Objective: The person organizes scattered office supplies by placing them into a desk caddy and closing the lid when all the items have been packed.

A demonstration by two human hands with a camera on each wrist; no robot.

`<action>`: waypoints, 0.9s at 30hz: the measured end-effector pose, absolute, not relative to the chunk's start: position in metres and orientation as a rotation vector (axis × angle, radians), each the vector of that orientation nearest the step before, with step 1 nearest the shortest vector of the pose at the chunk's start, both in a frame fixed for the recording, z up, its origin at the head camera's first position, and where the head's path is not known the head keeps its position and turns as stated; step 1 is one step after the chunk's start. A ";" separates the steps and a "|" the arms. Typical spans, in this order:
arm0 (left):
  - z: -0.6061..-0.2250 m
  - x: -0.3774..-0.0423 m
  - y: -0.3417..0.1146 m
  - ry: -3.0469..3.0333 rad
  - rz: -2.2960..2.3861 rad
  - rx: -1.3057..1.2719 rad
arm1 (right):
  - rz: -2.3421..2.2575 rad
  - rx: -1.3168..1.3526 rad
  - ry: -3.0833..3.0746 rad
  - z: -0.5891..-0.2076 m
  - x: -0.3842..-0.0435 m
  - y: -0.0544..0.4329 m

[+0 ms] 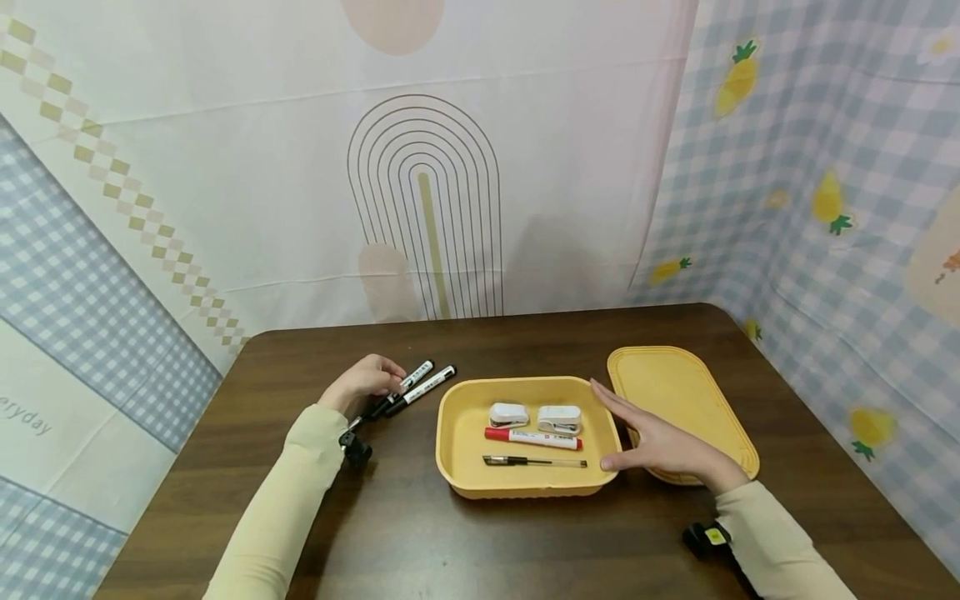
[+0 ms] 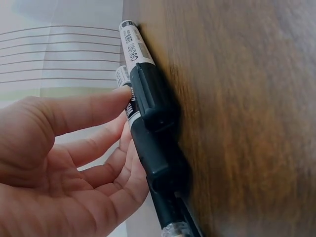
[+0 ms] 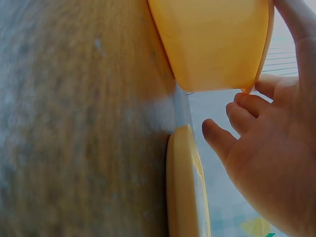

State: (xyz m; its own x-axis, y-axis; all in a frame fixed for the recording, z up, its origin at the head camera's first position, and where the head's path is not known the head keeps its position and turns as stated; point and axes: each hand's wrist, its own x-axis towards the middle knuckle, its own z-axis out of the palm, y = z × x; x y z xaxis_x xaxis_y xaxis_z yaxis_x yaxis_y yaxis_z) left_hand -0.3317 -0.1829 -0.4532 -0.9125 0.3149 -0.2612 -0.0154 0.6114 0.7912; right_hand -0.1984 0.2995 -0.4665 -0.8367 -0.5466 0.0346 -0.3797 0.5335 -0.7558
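Note:
My left hand (image 1: 369, 379) is at the left of the table, its thumb and fingers pinching a black-and-white marker (image 2: 160, 153). A second marker (image 1: 431, 385) with a black cap lies right alongside. Near the wrist, a thin dark item with a clear or silvery end (image 2: 174, 228) shows partly. My right hand (image 1: 660, 437) spans the right end of a yellow plastic box (image 1: 468, 471), fingers stretched, with the thumb at the front corner and a fingertip at the back corner. Inside the box are two white staplers (image 1: 508, 415), a red-capped marker (image 1: 532, 438) and a black gel pen (image 1: 534, 462).
A yellow lid (image 1: 678, 400) lies flat on the brown wooden table (image 1: 510, 550), right of the box and partly under the right hand in the head view. Printed cloth (image 1: 562, 150) hangs behind the table and on both sides.

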 end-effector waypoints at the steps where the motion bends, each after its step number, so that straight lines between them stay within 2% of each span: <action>1: -0.453 -0.332 -0.182 2.466 1.205 0.246 | -1.189 -0.784 2.564 -0.467 -0.199 0.300; 27: -0.453 -0.327 -0.179 2.502 1.242 0.214 | -1.170 -0.789 2.575 -0.467 -0.200 0.297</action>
State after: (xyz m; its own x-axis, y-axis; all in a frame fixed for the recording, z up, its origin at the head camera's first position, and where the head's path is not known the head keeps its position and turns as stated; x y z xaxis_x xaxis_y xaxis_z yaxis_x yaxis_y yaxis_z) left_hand -0.3274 -0.1788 -0.4527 -0.9314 0.2805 -0.2319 -0.0153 0.6066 0.7949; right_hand -0.1999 0.2970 -0.4670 -0.8362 -0.5475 0.0329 -0.3850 0.5431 -0.7462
